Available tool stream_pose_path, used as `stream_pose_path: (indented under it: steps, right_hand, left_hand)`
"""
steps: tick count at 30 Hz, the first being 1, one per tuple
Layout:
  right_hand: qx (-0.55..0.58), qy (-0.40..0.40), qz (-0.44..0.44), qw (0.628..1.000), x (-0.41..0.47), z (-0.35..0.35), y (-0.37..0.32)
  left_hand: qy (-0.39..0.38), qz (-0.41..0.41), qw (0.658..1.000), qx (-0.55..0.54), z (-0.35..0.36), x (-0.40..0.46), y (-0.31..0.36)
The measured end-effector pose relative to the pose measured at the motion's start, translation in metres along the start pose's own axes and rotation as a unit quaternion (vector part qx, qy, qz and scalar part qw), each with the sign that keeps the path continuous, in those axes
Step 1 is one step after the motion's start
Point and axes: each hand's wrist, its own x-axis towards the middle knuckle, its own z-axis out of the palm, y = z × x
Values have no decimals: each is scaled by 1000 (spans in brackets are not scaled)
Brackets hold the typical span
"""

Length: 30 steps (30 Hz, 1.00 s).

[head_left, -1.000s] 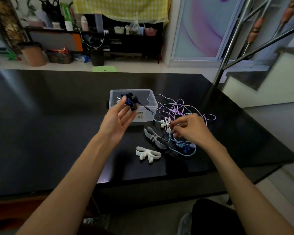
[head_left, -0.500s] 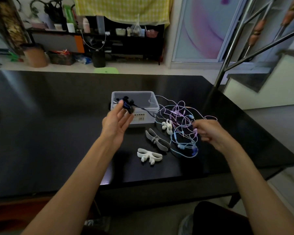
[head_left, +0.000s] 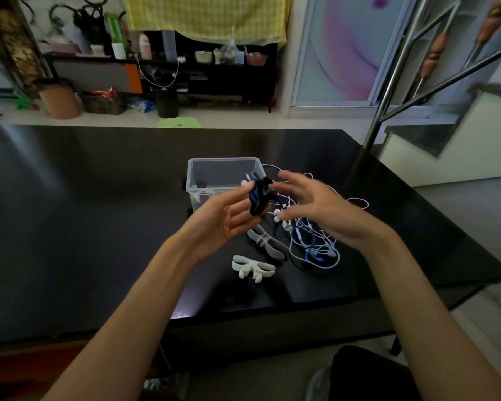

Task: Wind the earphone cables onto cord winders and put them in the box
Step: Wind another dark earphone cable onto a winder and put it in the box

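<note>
At centre frame, a person's left hand [head_left: 229, 218] holds a dark winder wrapped in blue-black earphone cable [head_left: 258, 198], its grip pinching the bundle between thumb and fingertips in front of the clear plastic box [head_left: 197, 175]. The right hand [head_left: 315, 209], blurred, hovers just beside it with fingers spread, holding nothing. Below them on the glossy black worktop [head_left: 99, 227] lie a white, wing-shaped cord winder [head_left: 253, 267], a grey one [head_left: 268, 241], and a loose tangle of pale blue and lilac cables [head_left: 315, 244] at centre right.
</note>
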Motion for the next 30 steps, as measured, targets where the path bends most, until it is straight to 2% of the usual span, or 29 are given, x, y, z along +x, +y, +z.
stream_pose_path:
  steps: [2,5,7,9,14,17,21,24,27,30]
  right_hand:
    - [1,-45,5,999,2,12,3]
    - [15,14,19,1000,4,23,8]
    - [-126,84,-4,988,7,23,12]
    - [-265,114,-53,956,8,26,16]
    - [-374,106,-65,919,5,32,15]
    - [-386,79,-52,917,5,31,12]
    - [-304,6,6,953,-1,32,9]
    - [-348,-8,1,937,-3,28,5]
    - [-400,-8,-15,916,-8,17,-2]
    - [-381,-17,-6,924,-15,4,-7]
  left_hand:
    - [-3,-2,1000,2,-1,-1,0]
    - [48,21,999,8,-5,1,0]
    - [99,38,994,10,-7,5,-3]
    - [127,46,991,18,-6,9,-8]
    - [170,67,983,19,2,16,-23]
    - [169,67,983,18,3,17,-27]
    - [199,65,978,2,3,18,-29]
    - [211,64,974,42,0,17,-30]
    - [189,33,975,109,0,15,-29]
    - [144,-26,978,146,1,14,-27]
